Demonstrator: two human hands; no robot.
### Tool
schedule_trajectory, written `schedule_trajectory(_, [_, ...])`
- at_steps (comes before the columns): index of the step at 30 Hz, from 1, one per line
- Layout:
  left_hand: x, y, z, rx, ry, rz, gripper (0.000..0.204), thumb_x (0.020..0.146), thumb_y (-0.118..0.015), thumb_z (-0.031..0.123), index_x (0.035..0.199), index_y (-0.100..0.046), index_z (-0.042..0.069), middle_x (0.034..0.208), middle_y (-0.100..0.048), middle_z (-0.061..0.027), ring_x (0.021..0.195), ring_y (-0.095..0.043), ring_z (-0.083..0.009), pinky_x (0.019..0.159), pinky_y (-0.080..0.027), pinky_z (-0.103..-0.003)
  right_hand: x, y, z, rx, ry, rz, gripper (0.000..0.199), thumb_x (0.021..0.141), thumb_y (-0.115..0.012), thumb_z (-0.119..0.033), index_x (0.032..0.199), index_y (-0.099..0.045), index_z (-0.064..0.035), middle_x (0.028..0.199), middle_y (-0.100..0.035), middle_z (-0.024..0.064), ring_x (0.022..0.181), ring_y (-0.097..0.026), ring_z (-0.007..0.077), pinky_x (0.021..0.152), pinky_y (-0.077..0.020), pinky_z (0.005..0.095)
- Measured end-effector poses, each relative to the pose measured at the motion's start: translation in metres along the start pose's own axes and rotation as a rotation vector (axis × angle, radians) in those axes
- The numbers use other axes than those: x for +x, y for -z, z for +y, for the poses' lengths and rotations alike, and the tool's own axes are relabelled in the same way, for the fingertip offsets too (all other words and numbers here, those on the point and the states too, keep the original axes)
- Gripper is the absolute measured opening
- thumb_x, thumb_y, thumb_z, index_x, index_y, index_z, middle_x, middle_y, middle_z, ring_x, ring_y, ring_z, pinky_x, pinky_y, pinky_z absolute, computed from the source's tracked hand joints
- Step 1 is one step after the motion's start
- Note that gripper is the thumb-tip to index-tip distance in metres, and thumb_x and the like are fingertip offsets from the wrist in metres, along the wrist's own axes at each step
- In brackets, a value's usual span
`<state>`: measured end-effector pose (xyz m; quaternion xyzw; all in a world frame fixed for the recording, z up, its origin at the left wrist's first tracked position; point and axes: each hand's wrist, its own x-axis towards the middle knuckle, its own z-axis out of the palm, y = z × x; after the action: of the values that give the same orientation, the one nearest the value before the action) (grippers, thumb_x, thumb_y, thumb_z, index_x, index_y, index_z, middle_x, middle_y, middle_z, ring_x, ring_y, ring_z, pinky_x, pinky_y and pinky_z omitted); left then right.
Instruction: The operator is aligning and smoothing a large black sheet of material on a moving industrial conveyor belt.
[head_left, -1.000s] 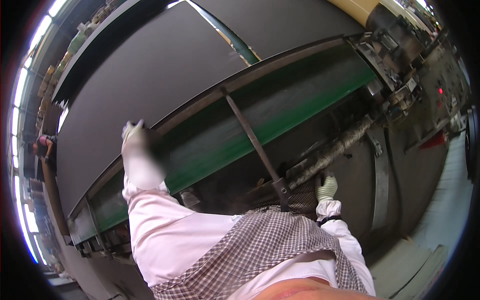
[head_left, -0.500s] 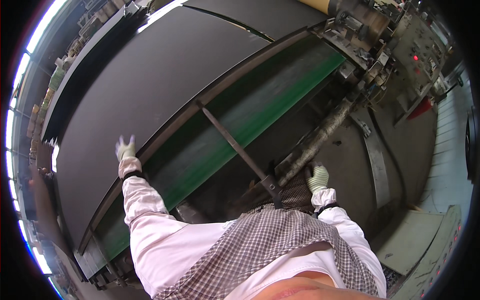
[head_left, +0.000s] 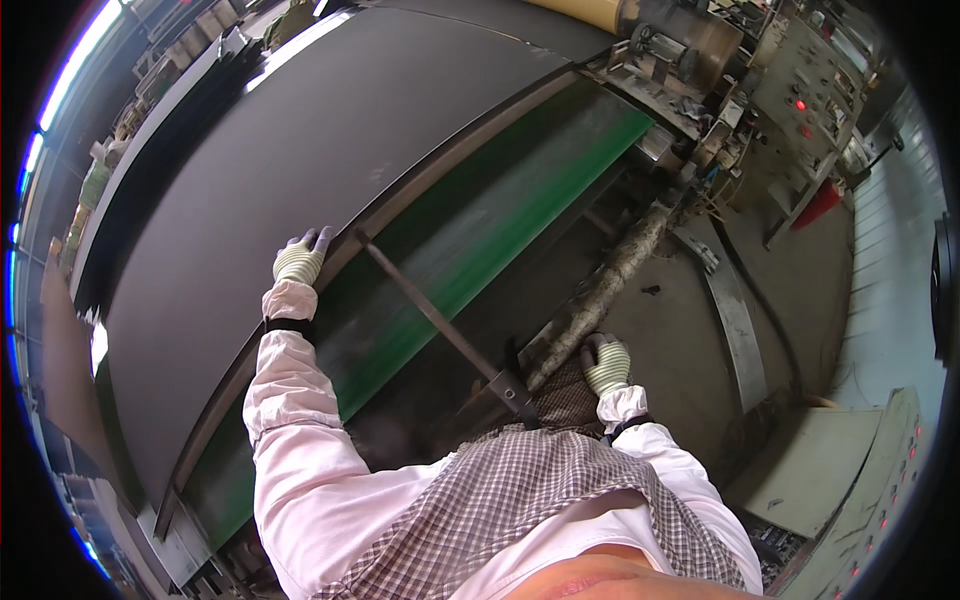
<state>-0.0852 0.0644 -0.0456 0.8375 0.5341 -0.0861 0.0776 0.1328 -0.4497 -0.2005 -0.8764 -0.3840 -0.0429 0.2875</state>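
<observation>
My left hand (head_left: pixel 300 260), in a striped work glove, rests on the edge of a wide black rubber sheet (head_left: pixel 300 150) that lies on a long machine bed. Its fingers lie flat on the sheet, holding nothing. My right hand (head_left: pixel 607 364), also gloved, grips the near end of a dirty metal roller shaft (head_left: pixel 610 280) that runs up and to the right. A green conveyor belt (head_left: pixel 500 220) runs beside the sheet, between my two hands. A thin metal bar (head_left: pixel 430 320) crosses over the belt toward my chest.
A machine head with a yellowish roll (head_left: pixel 600 12) stands at the top. A control panel with red lights (head_left: pixel 800 95) is at the upper right. A curved metal strip (head_left: pixel 735 320) lies on the grey floor. A pale cabinet (head_left: pixel 850 470) stands lower right.
My left hand has come down and to the right along the sheet's edge. My right hand has stayed on the roller shaft. The view has swung, bringing the machine closer.
</observation>
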Motion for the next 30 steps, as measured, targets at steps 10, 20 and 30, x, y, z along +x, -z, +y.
schedule_trajectory(10, [0.047,0.020,0.142,0.082,-0.135,-0.016,0.086,0.084,-0.025,0.078,0.137,-0.048,0.014,0.133,-0.053,-0.0173,0.123,-0.050,-0.0337,0.105,-0.037,-0.043,0.005,0.005,-0.001,0.127,-0.048,-0.059,0.019,0.075,-0.066,-0.018,0.091,-0.062,-0.0089,0.084,-0.062,0.0139,0.082,-0.059,0.0354,0.076,-0.0458,0.0465])
schedule_trajectory(20, [0.074,0.034,0.271,0.064,-0.311,-0.003,0.080,0.086,-0.030,0.075,0.131,-0.055,0.013,0.130,-0.056,-0.0168,0.124,-0.050,-0.0327,0.105,-0.037,-0.041,0.010,0.008,-0.002,0.147,-0.047,-0.069,0.018,0.076,-0.065,-0.018,0.091,-0.062,-0.0083,0.084,-0.061,0.0157,0.080,-0.059,0.0372,0.072,-0.0477,0.0476])
schedule_trajectory(30, [0.062,0.006,0.214,-0.236,-0.348,0.037,0.067,0.094,-0.027,0.063,0.145,-0.036,0.020,0.152,-0.029,-0.0092,0.142,-0.023,-0.0258,0.116,-0.020,-0.043,0.001,-0.012,0.014,0.153,0.026,-0.078,0.016,0.081,-0.061,-0.020,0.088,-0.062,-0.0062,0.083,-0.061,0.0171,0.078,-0.058,0.0384,0.070,-0.0466,0.0477])
